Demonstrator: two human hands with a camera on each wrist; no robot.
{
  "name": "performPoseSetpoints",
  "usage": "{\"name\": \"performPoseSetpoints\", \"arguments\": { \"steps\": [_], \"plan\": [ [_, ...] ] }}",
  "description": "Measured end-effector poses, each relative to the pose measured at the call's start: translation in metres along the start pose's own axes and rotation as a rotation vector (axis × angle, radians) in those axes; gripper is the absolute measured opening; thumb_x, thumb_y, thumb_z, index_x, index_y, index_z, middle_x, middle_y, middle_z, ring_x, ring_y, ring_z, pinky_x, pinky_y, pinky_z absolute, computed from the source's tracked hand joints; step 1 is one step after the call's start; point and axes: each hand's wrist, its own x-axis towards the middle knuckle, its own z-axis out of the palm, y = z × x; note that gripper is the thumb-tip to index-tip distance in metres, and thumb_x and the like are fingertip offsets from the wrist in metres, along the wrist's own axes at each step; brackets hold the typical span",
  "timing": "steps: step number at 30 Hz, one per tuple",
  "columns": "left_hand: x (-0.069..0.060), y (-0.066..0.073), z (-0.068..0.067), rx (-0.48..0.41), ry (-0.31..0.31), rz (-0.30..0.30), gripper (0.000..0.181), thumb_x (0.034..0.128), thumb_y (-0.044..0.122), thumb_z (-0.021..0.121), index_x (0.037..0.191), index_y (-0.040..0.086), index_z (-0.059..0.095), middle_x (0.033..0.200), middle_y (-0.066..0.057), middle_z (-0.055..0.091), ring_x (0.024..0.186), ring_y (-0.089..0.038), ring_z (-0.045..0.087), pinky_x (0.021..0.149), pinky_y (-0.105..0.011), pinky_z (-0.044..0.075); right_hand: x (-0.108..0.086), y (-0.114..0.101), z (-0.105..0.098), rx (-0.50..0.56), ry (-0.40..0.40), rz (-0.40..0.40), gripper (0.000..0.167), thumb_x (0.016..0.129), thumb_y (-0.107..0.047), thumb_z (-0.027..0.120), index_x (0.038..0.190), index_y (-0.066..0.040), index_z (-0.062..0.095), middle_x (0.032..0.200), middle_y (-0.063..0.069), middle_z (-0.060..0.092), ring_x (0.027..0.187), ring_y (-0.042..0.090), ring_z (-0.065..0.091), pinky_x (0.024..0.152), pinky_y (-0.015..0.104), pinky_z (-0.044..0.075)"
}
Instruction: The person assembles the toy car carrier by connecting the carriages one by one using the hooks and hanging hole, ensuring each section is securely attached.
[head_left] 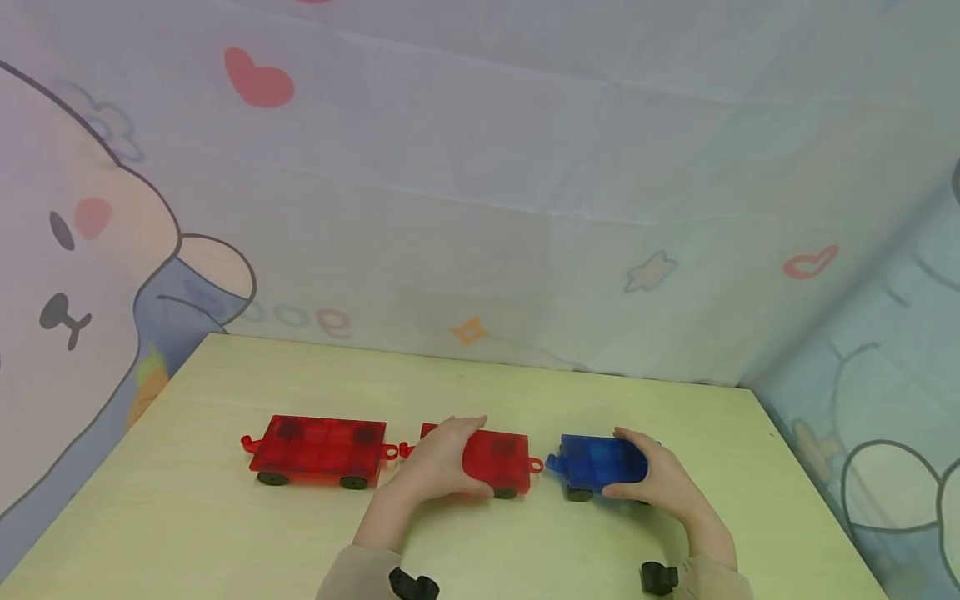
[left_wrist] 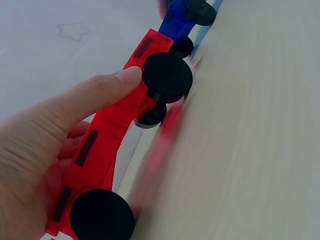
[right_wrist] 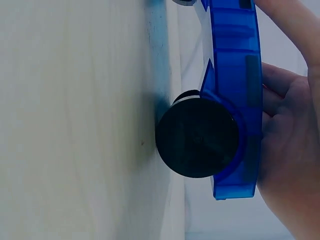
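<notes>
A translucent red toy train car (head_left: pixel 506 457) with black wheels is gripped by my left hand (head_left: pixel 437 465) across its top, thumb on the near side. In the left wrist view, the thumb presses the side of this red car (left_wrist: pixel 102 132) near a wheel. On the right, a blue toy train car (head_left: pixel 598 463) is held by my right hand (head_left: pixel 663 477), thumb in front and fingers behind. The right wrist view shows the blue car (right_wrist: pixel 237 55) close up, its wheel beside the table. The blue car's hook faces the middle red car's ring across a narrow gap.
A longer red train car (head_left: pixel 318 450) stands at the left, its ring close to the middle car's hook; whether they are linked I cannot tell. The pale wooden table (head_left: pixel 225 533) ends at a printed cloth backdrop (head_left: pixel 480 183) behind and at the sides.
</notes>
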Motion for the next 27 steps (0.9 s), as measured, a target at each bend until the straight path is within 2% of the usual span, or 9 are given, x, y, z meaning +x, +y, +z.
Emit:
{"name": "performPoseSetpoints", "arguments": {
  "steps": [11, 27],
  "plan": [
    [0.0008, 0.0016, 0.001, 0.003, 0.004, -0.009, 0.088, 0.0692, 0.035, 0.087, 0.142, 0.003, 0.049, 0.141, -0.011, 0.055, 0.136, -0.043, 0.042, 0.107, -0.057, 0.041, 0.0007, 0.0022, 0.001, 0.003, 0.009, -0.009, 0.096, 0.07, -0.038, 0.087, 0.144, 0.004, 0.041, 0.143, 0.024, 0.049, 0.135, 0.049, 0.038, 0.106, 0.066, 0.034],
    [0.0018, -0.0011, 0.0038, -0.013, 0.013, -0.016, 0.088, 0.0688, 0.037, 0.086, 0.142, 0.005, 0.049, 0.139, -0.008, 0.056, 0.133, -0.035, 0.046, 0.104, -0.054, 0.045, -0.0012, 0.0083, -0.0018, 0.018, 0.0, -0.011, 0.098, 0.068, -0.035, 0.089, 0.144, 0.003, 0.041, 0.142, 0.023, 0.05, 0.135, 0.049, 0.038, 0.105, 0.066, 0.035]
  ]
}}
